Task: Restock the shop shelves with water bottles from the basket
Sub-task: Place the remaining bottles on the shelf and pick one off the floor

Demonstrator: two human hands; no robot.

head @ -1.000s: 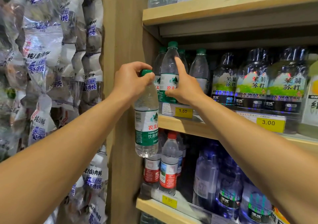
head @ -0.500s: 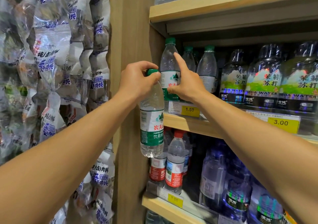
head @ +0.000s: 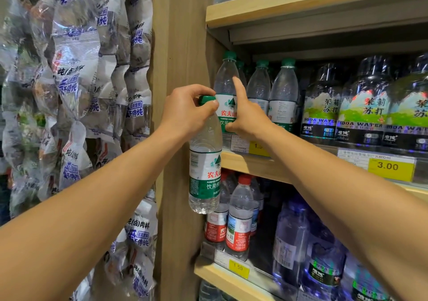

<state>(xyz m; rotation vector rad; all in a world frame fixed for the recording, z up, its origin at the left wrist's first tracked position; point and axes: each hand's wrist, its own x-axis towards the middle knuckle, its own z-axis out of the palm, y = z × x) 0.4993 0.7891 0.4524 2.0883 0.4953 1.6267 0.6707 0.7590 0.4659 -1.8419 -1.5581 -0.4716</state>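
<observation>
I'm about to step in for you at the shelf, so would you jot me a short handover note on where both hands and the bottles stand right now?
Left hand: grips the held bottle by its green cap; it hangs upright in front of the shelf post, not yet shelved.
Right hand: fingers on the front green-cap bottle at the left end of the middle shelf, index finger pointing up.
Done: green-cap bottles already stand in that row.
Left: set the held bottle into that row. The basket is out of view, so the remaining stock is unknown.
</observation>
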